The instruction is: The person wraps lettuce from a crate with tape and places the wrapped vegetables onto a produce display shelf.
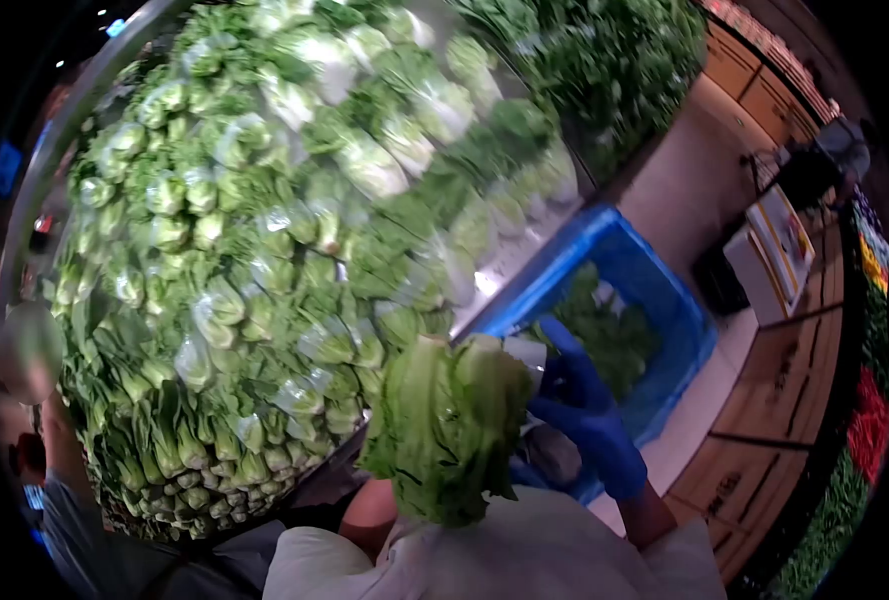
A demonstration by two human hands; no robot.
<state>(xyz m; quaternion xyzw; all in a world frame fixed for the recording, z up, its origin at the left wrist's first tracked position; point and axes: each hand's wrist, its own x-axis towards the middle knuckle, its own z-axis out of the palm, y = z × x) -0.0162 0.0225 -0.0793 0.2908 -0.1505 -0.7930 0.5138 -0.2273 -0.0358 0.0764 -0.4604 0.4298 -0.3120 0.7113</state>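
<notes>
A leafy green lettuce (445,430) is held up in front of my chest, its pale cut end upward and its leaves hanging down. My left forearm runs up behind it; the left hand itself is hidden by the leaves, but the lettuce appears to rest in its grip. On the lettuce's right side is my right hand (587,410) in a blue glove, fingers bent around a small whitish piece (528,360) whose kind I cannot make out. Beyond that hand stands a bin with a blue plastic liner (700,330), holding loose green leaves (605,335).
A sloped display of bok choy (200,440) and napa cabbage (375,165) fills the left and centre. Darker leafy greens (605,70) lie beyond. Another person (50,470) stands at far left. Wooden crates (775,400) and a white box (765,255) line the right.
</notes>
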